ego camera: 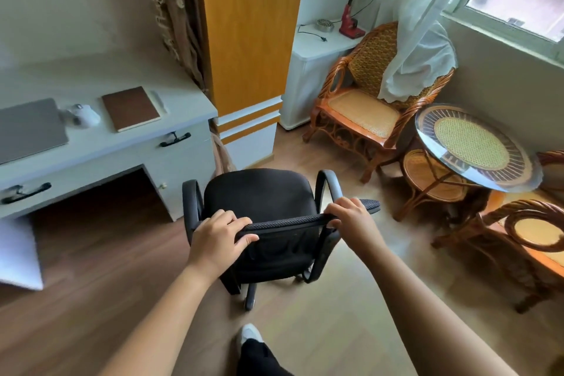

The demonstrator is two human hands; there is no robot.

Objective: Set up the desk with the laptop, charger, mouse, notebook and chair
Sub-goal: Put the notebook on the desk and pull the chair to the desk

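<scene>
A black office chair [259, 192] on wheels stands on the wooden floor, to the right of the desk's knee opening. My left hand [218, 236] grips the left end of its backrest top, and my right hand [351, 215] grips the right end. On the grey desk [128, 143] at the left lie a shut grey laptop [29, 128], a white mouse [87, 114] and a brown notebook [131, 108] with a white pen-like object [158, 101] beside it. No charger shows.
A tall orange cabinet [253, 40] stands right of the desk. Rattan armchairs [363, 107] and a round glass-topped rattan table [473, 146] fill the right side. A red lamp [351, 15] sits on a white unit. My foot [250, 336] is behind the chair.
</scene>
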